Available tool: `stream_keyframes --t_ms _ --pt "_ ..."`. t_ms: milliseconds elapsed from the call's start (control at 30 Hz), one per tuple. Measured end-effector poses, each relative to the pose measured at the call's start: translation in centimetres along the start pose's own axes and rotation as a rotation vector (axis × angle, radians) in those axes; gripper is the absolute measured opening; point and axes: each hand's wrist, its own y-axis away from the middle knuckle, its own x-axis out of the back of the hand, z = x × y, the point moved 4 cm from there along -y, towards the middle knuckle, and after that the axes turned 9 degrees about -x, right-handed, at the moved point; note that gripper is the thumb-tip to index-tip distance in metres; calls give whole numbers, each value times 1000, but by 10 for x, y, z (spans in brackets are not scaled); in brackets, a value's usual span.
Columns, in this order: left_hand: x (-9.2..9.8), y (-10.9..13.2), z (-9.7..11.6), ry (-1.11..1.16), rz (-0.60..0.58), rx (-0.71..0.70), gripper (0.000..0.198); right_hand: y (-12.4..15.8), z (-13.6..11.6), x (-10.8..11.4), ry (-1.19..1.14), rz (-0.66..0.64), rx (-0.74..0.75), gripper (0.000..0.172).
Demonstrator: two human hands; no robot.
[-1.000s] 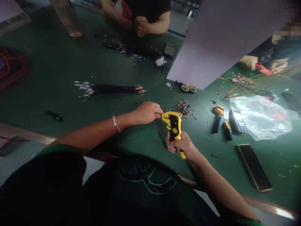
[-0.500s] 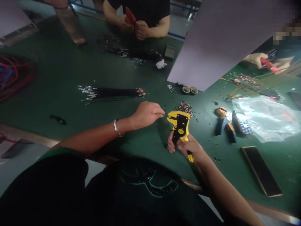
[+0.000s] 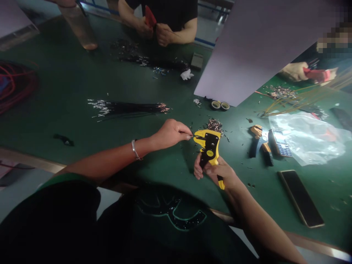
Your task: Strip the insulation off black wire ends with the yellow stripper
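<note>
Pinching a short dark wire (image 3: 195,136) between your fingertips (image 3: 187,136), your left hand (image 3: 171,134) reaches in from the left, a silver bangle (image 3: 135,149) on its wrist. The wire's end sits right at the head of the yellow-and-black wire stripper (image 3: 209,146). Your right hand (image 3: 217,171) is closed around the stripper's handles, and the yellow end of the tool sticks out near your palm. You hold the stripper tilted, its head pointing far, just above the green bench mat (image 3: 55,80).

Just beyond the stripper lies a heap of cut wire pieces (image 3: 214,125), with loose bits scattered around it. Farther left, a bundle of black wires (image 3: 128,107) with bright metal ends lies across the mat. To your right are an orange-and-blue hand tool (image 3: 260,139), a keypad phone (image 3: 279,143) just beside it, a clear plastic bag (image 3: 305,137) and, nearer you, a smartphone (image 3: 300,198). Two tape rolls (image 3: 220,106) sit by the corner of a large white sheet (image 3: 261,47). At the far side, a co-worker's hands (image 3: 163,35) hold a red-handled tool (image 3: 150,17). A coil of red wire (image 3: 16,86) lies far left.
</note>
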Motion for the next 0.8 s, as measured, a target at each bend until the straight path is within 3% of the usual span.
stream_keyframes --t_ms 800 --pt "-4 2 1 -58 -38 -33 11 3 7 -1 -38 85 15 14"
